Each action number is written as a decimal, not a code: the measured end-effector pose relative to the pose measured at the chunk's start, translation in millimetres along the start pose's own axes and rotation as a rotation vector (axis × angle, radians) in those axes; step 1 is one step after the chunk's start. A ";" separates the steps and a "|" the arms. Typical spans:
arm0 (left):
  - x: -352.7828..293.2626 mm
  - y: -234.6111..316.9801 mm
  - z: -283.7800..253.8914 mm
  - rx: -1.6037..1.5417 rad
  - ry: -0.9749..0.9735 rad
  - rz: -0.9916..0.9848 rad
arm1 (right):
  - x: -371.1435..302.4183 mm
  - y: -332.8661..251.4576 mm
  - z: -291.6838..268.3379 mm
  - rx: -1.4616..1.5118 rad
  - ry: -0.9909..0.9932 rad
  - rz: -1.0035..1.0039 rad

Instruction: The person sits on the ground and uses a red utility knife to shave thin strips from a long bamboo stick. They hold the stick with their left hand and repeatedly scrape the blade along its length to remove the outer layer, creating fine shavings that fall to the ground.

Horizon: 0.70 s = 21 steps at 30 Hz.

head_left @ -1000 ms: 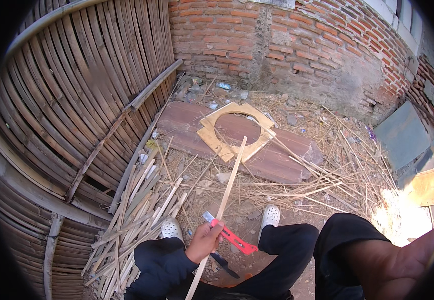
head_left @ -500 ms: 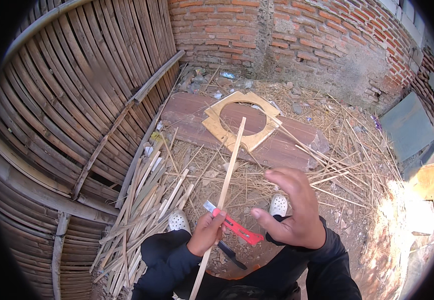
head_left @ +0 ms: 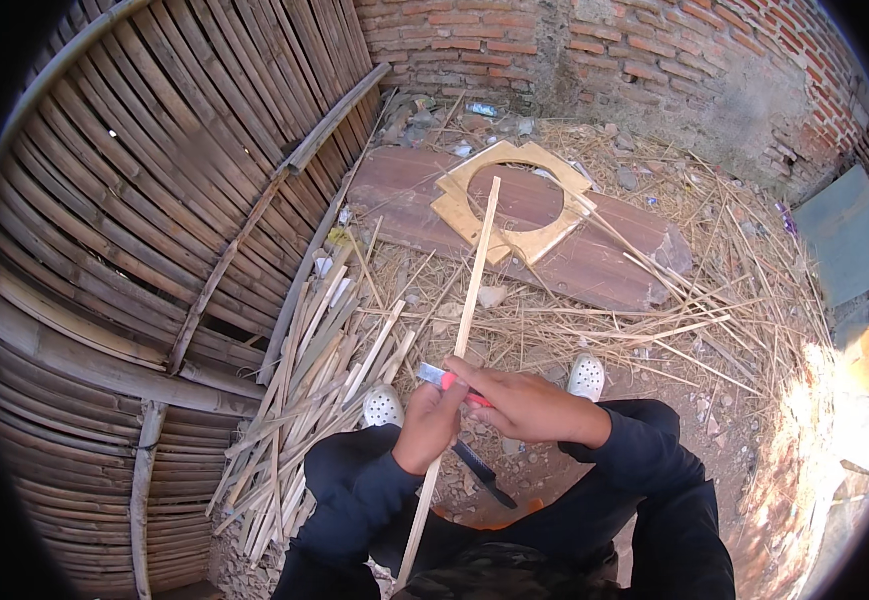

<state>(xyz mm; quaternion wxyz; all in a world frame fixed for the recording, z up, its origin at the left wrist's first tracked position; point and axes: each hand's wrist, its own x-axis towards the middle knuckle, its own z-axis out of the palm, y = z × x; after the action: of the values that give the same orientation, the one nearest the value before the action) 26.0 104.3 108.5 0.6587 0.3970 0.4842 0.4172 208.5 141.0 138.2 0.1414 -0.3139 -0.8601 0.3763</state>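
Observation:
A long pale bamboo strip slants up from my lap, past my knees. My left hand is closed around its lower part, with its thumb at the red utility knife. The knife lies across the strip, its short metal blade pointing left. My right hand closes over the knife's red handle, most of which its fingers hide. Both hands touch or nearly touch each other there. Below them, a dark, narrow, curved object lies between my legs; its kind is unclear.
Many split bamboo strips are heaped at my left, beside a bamboo-slat wall. Ahead, a yellowish board with a round hole rests on a brown plank. A brick wall stands behind. Metal sheets lean at the right.
My right hand, raised and open before, has come down left and closed on the knife's handle. The left hand still grips the bamboo strip. The view has shifted slightly.

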 end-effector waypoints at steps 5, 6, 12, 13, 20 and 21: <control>-0.8 9.4 4.0 0.021 0.005 0.019 | -2.7 -5.9 -6.5 -0.067 0.003 0.055; -1.7 14.2 9.1 0.024 0.033 0.028 | -2.2 -9.2 -10.9 -0.079 -0.015 0.101; -4.8 17.7 11.0 0.047 0.079 0.059 | -2.4 7.0 -34.4 -0.194 0.217 -0.009; -5.3 17.9 10.1 0.043 0.087 0.041 | -0.9 11.0 -39.0 -0.240 0.250 -0.058; -0.3 15.6 10.8 0.036 0.075 -0.026 | -2.9 34.7 -32.8 -0.185 0.391 -0.009; 1.1 14.4 10.3 0.033 0.066 -0.026 | -3.1 33.9 -29.4 -0.185 0.395 -0.012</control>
<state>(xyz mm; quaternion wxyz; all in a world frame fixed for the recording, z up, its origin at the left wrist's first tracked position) 33.8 108.9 123.7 0.6411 0.3873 0.5178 0.4134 239.6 173.0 133.1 0.2801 -0.3882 -0.8483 0.2262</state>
